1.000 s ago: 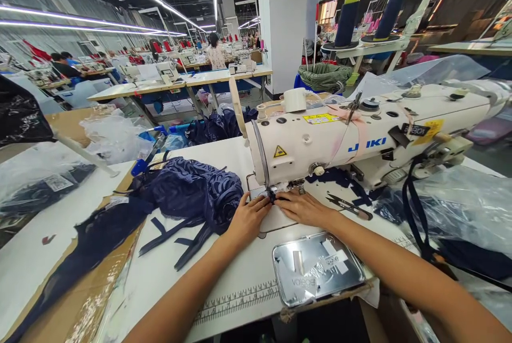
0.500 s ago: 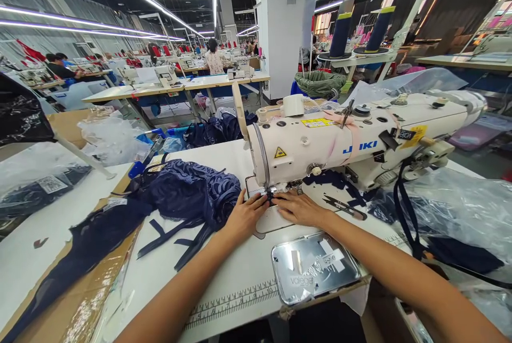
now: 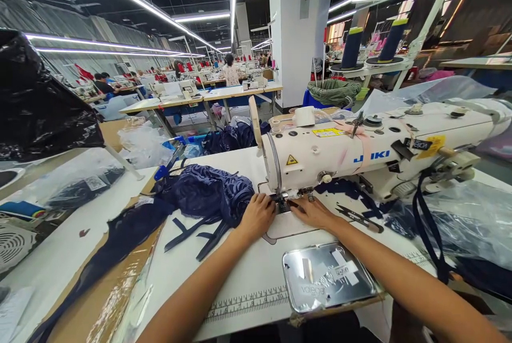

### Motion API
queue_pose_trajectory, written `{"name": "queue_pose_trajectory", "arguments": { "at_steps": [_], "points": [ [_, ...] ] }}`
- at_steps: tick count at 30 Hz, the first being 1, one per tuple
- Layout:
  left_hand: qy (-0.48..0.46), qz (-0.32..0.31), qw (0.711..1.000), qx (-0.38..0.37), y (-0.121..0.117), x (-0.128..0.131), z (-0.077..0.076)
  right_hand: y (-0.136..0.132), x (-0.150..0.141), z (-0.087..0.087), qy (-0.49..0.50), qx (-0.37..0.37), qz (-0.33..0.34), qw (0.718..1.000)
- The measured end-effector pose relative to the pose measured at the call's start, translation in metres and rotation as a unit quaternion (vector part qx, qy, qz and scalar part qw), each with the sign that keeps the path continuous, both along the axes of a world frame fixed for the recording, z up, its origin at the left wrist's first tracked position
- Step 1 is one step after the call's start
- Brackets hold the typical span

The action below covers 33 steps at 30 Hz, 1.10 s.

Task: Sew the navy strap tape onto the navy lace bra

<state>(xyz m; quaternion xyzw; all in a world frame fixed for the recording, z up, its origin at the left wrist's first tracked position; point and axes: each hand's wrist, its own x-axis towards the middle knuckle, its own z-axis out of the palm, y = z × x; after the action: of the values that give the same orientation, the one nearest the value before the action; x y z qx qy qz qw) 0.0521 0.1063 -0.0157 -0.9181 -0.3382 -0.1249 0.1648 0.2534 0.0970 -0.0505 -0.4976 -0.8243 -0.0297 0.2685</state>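
On the white sewing machine (image 3: 328, 152) a small dark navy piece of fabric (image 3: 283, 206) lies under the presser foot. My left hand (image 3: 260, 216) is just left of the needle area, its fingers curled closed at the edge of this fabric. My right hand (image 3: 314, 213) is at the right side, under the machine head, fingertips pinched in at the dark fabric and partly hidden. A navy lace bra (image 3: 208, 193) lies bunched against my left hand, with straps trailing toward me. Black thread snips (image 3: 358, 217) rest to the right of my right hand.
A metal tin lid (image 3: 330, 277) sits at the table's front edge, beside a printed ruler (image 3: 248, 300). Navy scraps (image 3: 344, 188) lie behind the snips. Clear plastic bags (image 3: 460, 209) lie right; cardboard (image 3: 120, 279) and a black plastic bag (image 3: 48, 103) are left.
My left fingers, stretched flat before, have curled in and drawn back from the presser foot. My right hand has shifted slightly, its fingers bending under the machine head. The view has turned left and upward.
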Motion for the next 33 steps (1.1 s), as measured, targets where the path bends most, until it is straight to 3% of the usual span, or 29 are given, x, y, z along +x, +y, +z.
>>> {"name": "queue_pose_trajectory", "arguments": {
  "at_steps": [5, 11, 17, 33],
  "points": [
    [0.003, 0.1, 0.995, 0.018, -0.011, 0.009, -0.002, -0.004, -0.005, 0.01, -0.131, 0.021, -0.061, 0.989],
    [-0.038, 0.094, 0.995, 0.006, 0.001, 0.014, 0.0, -0.028, -0.006, 0.027, -0.243, 0.036, -0.025, 0.969],
    [-0.044, 0.095, 0.994, -0.026, 0.009, 0.014, -0.002, -0.034, -0.002, 0.033, -0.244, 0.004, 0.002, 0.97],
    [-0.046, 0.08, 0.996, -0.011, 0.012, 0.012, -0.006, -0.035, -0.008, 0.032, -0.226, -0.061, 0.054, 0.971]
  ]
}}
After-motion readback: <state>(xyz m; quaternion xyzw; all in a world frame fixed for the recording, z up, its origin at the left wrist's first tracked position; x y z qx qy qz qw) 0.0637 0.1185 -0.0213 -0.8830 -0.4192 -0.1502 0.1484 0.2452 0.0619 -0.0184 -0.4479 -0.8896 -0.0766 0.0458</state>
